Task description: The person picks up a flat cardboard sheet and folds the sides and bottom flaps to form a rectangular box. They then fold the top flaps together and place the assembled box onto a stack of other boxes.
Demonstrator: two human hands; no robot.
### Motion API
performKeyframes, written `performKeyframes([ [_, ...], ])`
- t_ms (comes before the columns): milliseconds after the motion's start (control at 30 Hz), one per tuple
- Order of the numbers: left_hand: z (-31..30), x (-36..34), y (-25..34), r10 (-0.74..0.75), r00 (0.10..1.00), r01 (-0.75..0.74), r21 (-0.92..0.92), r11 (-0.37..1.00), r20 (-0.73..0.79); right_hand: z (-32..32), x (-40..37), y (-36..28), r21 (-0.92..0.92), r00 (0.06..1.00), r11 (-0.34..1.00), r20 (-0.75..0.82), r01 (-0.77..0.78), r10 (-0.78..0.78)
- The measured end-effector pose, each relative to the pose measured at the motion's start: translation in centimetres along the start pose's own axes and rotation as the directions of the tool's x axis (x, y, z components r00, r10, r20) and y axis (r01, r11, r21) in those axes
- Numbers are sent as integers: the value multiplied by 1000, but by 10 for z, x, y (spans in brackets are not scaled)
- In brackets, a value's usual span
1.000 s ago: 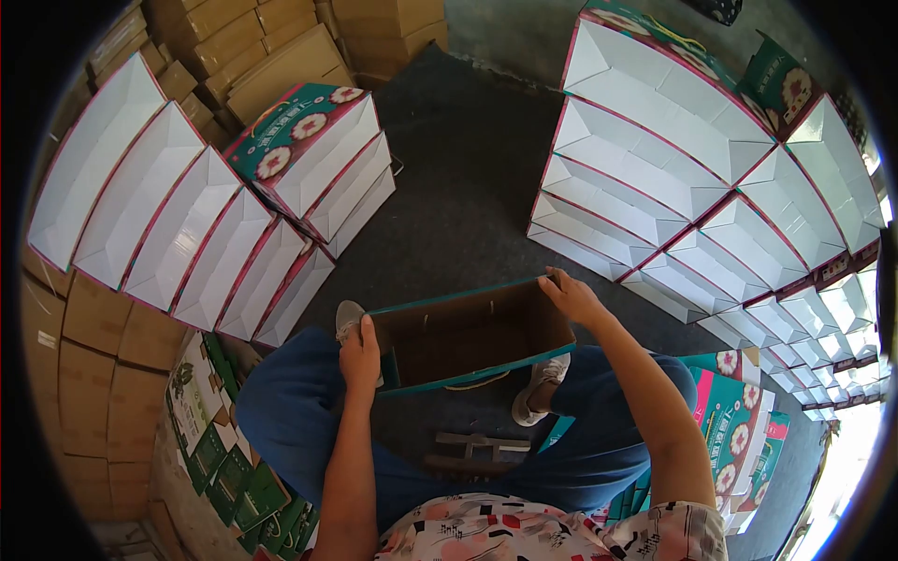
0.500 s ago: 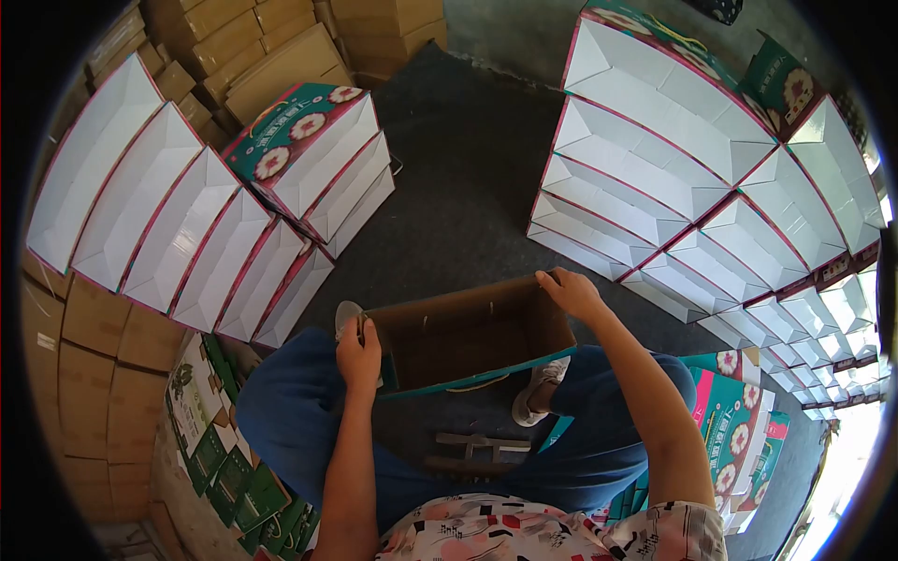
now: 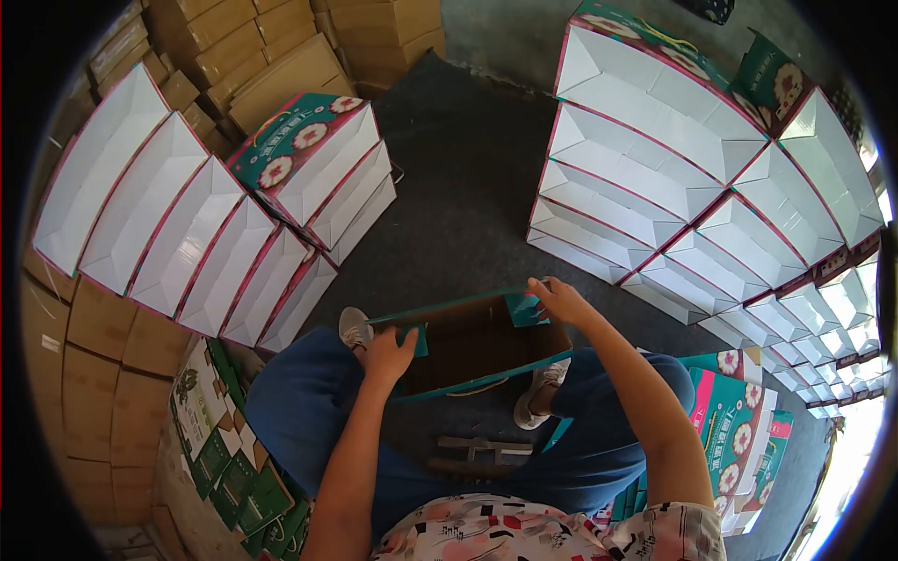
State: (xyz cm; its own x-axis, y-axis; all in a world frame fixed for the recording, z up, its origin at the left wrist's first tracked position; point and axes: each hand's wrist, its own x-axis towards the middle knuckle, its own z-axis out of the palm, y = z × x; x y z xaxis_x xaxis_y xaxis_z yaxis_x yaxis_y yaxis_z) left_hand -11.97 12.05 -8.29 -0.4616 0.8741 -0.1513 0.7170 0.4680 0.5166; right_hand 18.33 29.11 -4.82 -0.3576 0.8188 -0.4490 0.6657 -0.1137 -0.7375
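A cardboard gift box (image 3: 458, 341) with its brown inside facing up stands between my lower legs. Its rim is teal, and a pale cord handle hangs on the near side. My left hand (image 3: 388, 357) is closed over the left end, fingers bent on a teal flap (image 3: 419, 342) that leans into the box. At the far right corner, my right hand (image 3: 559, 301) is curled over the edge beside another inward teal flap (image 3: 524, 309). Some fingertips of both hands are hidden behind the cardboard.
White-bottomed gift boxes are stacked at left (image 3: 168, 224) and right (image 3: 645, 131). Brown cartons (image 3: 94, 393) line the left wall. Flat printed cardboard (image 3: 234, 477) lies at lower left, more printed sheets (image 3: 734, 430) at right. Grey bars (image 3: 482, 449) lie between my feet.
The teal flaps at both ends of the box now lean inward. My left hand has moved right, over the left end; my right hand has shifted slightly left and down.
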Motion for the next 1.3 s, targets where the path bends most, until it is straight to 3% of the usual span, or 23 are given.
performKeyframes([
  [233,-10,-7,8,15,992,-11,-30,999,126,3,7,8,162,993,984,107,-71,54],
  [367,-8,-9,9,2,998,0,-20,1000,65,3,11,8,127,992,987,93,-101,90],
  [467,-5,-9,7,8,999,-6,-39,999,51,-1,16,13,-206,985,976,-136,77,-107],
  [567,-9,-11,12,10,998,-8,-25,1000,63,-32,-7,-20,-276,934,927,-181,252,-308],
  [667,-7,-10,12,22,999,-22,-9,1000,46,-58,-19,-46,24,903,922,-212,386,-373],
  [700,-7,-10,13,27,999,-26,-10,1000,47,-64,-22,-55,205,916,903,-225,379,-333],
  [800,-7,-10,13,28,999,-28,2,1000,43,-79,-47,-82,523,925,770,-293,366,-241],
  [933,-4,-10,12,33,999,-33,6,999,21,-99,-59,-89,703,886,541,-345,462,-308],
  [1100,-3,-9,10,37,999,-37,25,999,13,-117,-55,-82,884,895,238,-326,403,-303],
  [1300,0,-9,10,33,999,-32,24,999,-13,-120,-53,-77,922,906,145,-307,359,-290],
])
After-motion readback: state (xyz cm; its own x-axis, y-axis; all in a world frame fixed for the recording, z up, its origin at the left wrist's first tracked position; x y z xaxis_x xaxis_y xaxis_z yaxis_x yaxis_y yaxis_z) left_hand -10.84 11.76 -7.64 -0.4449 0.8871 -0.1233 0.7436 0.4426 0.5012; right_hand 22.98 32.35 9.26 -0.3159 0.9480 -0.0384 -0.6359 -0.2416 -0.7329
